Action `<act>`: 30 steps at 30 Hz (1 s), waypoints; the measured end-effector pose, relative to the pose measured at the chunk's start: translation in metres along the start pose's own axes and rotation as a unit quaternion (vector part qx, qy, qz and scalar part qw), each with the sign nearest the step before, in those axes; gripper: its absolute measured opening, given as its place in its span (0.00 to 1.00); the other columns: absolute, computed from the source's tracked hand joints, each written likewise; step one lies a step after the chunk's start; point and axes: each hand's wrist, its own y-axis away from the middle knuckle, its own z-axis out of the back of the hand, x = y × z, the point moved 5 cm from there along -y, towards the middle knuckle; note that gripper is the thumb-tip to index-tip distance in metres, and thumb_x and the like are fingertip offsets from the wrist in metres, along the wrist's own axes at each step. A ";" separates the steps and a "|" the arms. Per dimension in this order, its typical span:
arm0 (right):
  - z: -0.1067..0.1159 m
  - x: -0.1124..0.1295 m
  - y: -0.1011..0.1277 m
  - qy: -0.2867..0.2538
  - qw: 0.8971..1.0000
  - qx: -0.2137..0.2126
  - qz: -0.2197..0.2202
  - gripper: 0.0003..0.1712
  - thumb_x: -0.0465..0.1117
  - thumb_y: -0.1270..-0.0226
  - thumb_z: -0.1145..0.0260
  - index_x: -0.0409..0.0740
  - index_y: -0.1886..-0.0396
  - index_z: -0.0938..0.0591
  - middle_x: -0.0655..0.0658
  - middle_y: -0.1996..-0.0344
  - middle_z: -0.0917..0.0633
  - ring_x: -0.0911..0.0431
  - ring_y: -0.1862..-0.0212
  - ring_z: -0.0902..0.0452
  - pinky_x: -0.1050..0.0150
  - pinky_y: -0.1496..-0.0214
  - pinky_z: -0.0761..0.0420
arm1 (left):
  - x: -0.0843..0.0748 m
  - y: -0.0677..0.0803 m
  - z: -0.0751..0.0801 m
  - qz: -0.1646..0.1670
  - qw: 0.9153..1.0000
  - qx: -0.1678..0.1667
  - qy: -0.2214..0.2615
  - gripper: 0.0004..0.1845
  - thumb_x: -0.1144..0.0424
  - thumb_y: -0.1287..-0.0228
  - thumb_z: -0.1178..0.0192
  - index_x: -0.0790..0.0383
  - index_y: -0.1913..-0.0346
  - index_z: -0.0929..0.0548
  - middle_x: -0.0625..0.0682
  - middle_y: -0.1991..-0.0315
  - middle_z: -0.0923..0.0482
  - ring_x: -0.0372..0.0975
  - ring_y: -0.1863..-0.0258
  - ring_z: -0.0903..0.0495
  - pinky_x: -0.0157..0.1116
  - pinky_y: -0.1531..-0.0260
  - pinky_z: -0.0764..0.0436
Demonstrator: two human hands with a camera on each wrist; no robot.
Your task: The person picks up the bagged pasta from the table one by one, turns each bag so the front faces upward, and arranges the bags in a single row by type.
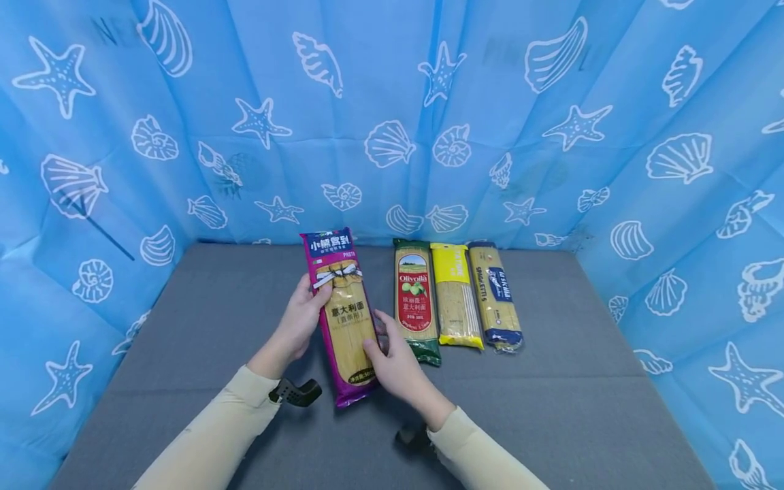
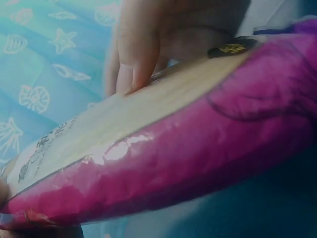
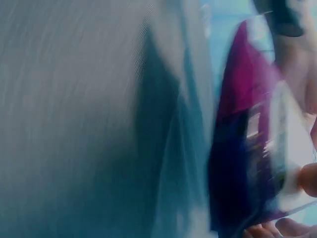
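Note:
A purple packet of spaghetti (image 1: 346, 316) with a clear front is held up between both hands, tilted with its top to the left. My left hand (image 1: 301, 314) grips its upper left edge, thumb on the front. Lower down, my right hand (image 1: 398, 361) holds the right edge, its thumb over the clear front and its fingers at the side. The left wrist view shows the packet's shiny purple side (image 2: 148, 168) close up. In the right wrist view the packet (image 3: 233, 148) is blurred at the right, with fingertips at its edge.
Three more spaghetti packets lie side by side right of the hands: a green one with a red label (image 1: 416, 299), a yellow one (image 1: 456, 296) and a blue-ended one (image 1: 495, 296). They rest on a grey cloth-covered table (image 1: 551, 408). A blue seashell-patterned curtain (image 1: 392, 102) hangs behind.

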 end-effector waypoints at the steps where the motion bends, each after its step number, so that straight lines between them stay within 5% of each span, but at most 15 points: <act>1: -0.002 -0.002 0.000 -0.041 0.999 0.008 -0.016 0.33 0.45 0.24 0.46 0.47 0.25 0.45 0.39 0.39 0.27 0.49 0.42 0.26 0.52 0.44 0.24 | 0.001 0.000 0.000 -0.003 1.000 0.002 -0.007 0.26 0.56 0.22 0.56 0.52 0.27 0.47 0.61 0.43 0.25 0.49 0.49 0.21 0.47 0.43 0.29; 4: -0.009 -0.007 0.002 -0.125 0.991 0.023 -0.048 0.34 0.41 0.24 0.46 0.43 0.24 0.47 0.35 0.40 0.25 0.47 0.42 0.25 0.51 0.43 0.25 | 0.004 -0.002 -0.001 -0.011 0.999 0.003 -0.046 0.26 0.57 0.22 0.58 0.53 0.27 0.48 0.59 0.42 0.27 0.48 0.48 0.22 0.47 0.45 0.27; 8: -0.015 -0.009 0.003 -0.162 0.984 0.015 -0.065 0.33 0.38 0.24 0.46 0.41 0.25 0.47 0.36 0.42 0.23 0.48 0.44 0.24 0.53 0.44 0.24 | 0.010 -0.005 0.000 -0.017 0.995 -0.010 -0.096 0.25 0.59 0.22 0.58 0.55 0.27 0.47 0.59 0.44 0.27 0.48 0.50 0.22 0.46 0.46 0.26; 21: -0.016 -0.015 -0.010 -0.157 0.984 -0.028 -0.080 0.31 0.34 0.24 0.48 0.42 0.26 0.46 0.37 0.49 0.22 0.48 0.51 0.22 0.53 0.53 0.20 | 0.016 -0.004 -0.002 -0.027 0.987 0.009 -0.158 0.35 0.61 0.25 0.50 0.54 0.24 0.56 0.61 0.44 0.27 0.48 0.52 0.20 0.48 0.51 0.22; 30: -0.003 -0.010 -0.040 -0.151 0.981 -0.082 -0.095 0.30 0.31 0.25 0.52 0.41 0.26 0.47 0.34 0.45 0.26 0.44 0.49 0.22 0.52 0.52 0.19 | 0.045 -0.008 -0.015 0.004 0.984 0.042 -0.173 0.44 0.66 0.32 0.42 0.55 0.23 0.59 0.64 0.45 0.31 0.46 0.66 0.17 0.41 0.69 0.17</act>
